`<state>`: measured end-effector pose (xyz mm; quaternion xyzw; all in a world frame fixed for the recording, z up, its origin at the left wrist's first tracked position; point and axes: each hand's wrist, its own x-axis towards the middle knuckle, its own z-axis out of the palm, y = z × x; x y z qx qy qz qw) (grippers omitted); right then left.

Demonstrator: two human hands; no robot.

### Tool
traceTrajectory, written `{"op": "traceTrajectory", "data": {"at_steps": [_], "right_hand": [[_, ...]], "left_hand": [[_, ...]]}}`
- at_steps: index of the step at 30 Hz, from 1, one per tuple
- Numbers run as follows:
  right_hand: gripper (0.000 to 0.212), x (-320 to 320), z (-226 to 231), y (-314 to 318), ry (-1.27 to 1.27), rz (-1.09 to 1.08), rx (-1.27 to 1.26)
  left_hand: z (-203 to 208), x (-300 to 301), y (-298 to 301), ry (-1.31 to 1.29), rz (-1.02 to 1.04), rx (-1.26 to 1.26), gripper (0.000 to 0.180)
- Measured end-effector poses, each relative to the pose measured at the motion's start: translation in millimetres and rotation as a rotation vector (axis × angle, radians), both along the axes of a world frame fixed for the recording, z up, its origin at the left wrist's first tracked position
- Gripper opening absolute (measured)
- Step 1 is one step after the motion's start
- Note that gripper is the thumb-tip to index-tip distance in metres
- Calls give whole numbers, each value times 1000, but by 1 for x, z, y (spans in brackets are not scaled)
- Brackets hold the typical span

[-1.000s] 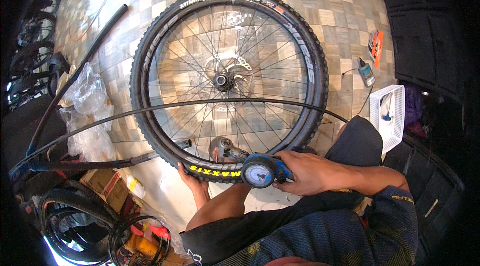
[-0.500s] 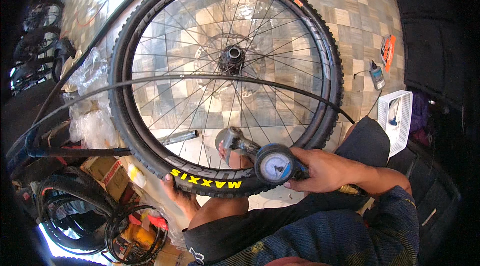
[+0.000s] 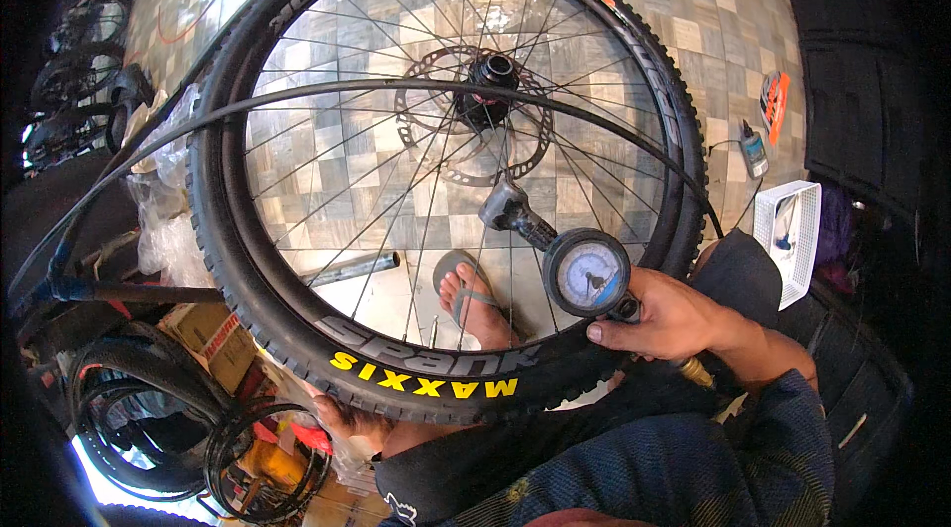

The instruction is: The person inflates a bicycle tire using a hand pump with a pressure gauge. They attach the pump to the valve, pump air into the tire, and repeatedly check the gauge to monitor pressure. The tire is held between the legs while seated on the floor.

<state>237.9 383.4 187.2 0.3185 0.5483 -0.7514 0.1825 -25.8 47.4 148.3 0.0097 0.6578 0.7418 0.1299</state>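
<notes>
A large bicycle wheel [image 3: 688, 170] with a knobby black tyre, many spokes and a brake disc fills the middle of the head view. At its near left edge my left hand [image 3: 342, 418] is closed on the tyre, fingers partly hidden by it. My right hand [image 3: 669, 314] grips a tyre inflator [image 3: 586, 272], its round dial facing up. The inflator's metal chuck end [image 3: 503, 205] hangs over the spokes, below the hub [image 3: 485, 91]. A brass fitting [image 3: 696, 372] shows under my right hand. The valve stem [image 3: 433, 332] stands at the rim's near side, apart from the chuck.
A black hose [image 3: 386, 85] arches across the wheel. My sandalled foot [image 3: 471, 299] shows through the spokes near a metal tube [image 3: 355, 267]. At right are a white basket [image 3: 812, 240] and a small bottle [image 3: 753, 151]. Coiled tyres and cables [image 3: 149, 408] lie lower left.
The wheel has come up nearer and larger, its near edge shifting down. The inflator has moved up and right, its dial turning more upward, and my foot has come into fuller view.
</notes>
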Motion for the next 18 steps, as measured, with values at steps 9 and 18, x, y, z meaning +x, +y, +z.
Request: {"op": "traceTrajectory", "data": {"at_steps": [9, 18], "right_hand": [[63, 8, -5, -3, 72, -39, 30], [60, 6, -1, 2, -5, 9, 19]], "left_hand": [[1, -1, -6, -4, -156, 128, 77], [2, -1, -4, 7, -135, 104, 75]]}}
